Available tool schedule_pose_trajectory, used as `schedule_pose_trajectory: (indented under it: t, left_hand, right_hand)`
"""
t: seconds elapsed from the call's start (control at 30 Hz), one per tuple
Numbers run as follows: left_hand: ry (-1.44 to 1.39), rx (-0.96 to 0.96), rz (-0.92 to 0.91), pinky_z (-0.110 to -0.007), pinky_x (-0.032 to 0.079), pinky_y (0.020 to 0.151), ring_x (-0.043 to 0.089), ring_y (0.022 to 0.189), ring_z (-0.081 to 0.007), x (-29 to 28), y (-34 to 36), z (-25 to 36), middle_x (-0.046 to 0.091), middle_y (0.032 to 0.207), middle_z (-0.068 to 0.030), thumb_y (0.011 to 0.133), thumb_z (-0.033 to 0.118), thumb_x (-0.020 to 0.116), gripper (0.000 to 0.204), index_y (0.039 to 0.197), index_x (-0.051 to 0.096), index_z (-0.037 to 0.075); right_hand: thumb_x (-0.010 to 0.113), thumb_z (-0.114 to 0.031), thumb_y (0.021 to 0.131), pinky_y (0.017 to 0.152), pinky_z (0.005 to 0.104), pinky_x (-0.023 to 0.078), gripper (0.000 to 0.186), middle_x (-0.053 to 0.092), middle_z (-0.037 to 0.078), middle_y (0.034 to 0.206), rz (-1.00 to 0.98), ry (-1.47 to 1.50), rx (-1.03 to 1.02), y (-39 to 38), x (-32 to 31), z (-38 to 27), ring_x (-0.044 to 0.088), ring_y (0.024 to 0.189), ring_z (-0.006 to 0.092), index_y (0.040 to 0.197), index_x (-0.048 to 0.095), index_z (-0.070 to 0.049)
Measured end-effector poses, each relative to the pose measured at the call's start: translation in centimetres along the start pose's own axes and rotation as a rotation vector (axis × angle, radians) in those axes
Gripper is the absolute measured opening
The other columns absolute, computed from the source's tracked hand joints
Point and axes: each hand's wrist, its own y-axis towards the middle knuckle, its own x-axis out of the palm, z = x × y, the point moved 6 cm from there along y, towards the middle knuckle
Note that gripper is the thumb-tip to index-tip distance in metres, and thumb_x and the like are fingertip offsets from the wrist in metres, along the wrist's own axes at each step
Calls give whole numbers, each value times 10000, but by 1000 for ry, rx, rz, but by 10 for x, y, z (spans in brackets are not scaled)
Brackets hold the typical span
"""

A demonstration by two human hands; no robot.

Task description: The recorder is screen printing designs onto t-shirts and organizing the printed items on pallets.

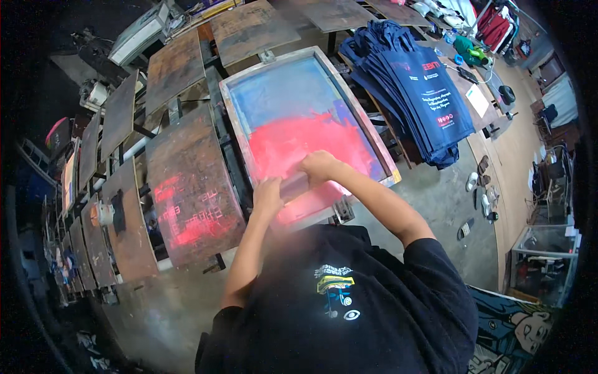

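Note:
A screen printing frame [393, 167] lies tilted before me. Its mesh is blue at the far end, and bright pink ink [305, 142] spreads over the middle and near part. Both my hands grip a squeegee [294, 187] at the near end of the screen. My left hand [268, 194] is closed on its left end, and my right hand [319, 167] is wrapped round its right end. The squeegee's lower edge and what lies under the screen are hidden.
Pink-stained print boards [193, 181] stand on metal arms to the left. A stack of navy tote bags [414, 87] lies at the right, beside a table with a white paper [478, 100] and a phone. Shoes [486, 199] rest on the concrete floor. A glass cabinet [543, 262] stands far right.

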Motion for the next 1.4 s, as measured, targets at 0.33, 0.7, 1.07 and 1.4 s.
schedule_pose_trajectory:
  t: [0.33,0.7,1.07,1.4]
  left_hand:
    - [99,-63,35,-445,416,879,592,1022,-314,22,-26,16,660,1029,-127,662,321,848,544,1071,599,64]
    - [31,-26,40,-474,406,861,607,993,-310,6,-22,38,654,1004,-108,678,300,811,485,1064,603,95]
    - [122,-77,213,-438,389,859,582,991,-308,24,-29,52,646,997,-92,636,297,837,488,1014,607,91]
    - [74,-99,173,-445,391,869,577,1022,-303,30,-35,73,644,1022,-88,659,266,826,450,1009,603,93]
  right_hand:
    - [678,-220,705,779,479,540,464,704,109,958,53,16,-112,-6,30,-1,681,924,326,1168,666,-243]
    - [707,-230,696,721,454,556,386,708,110,894,83,-137,-107,-33,6,1,694,869,316,1081,680,-223]
    - [753,-284,684,733,438,556,329,707,79,886,225,-77,-301,-38,14,11,695,879,283,986,682,-174]
    - [733,-279,688,730,448,558,301,703,100,865,49,-140,-292,-56,14,11,695,859,301,949,680,-139]
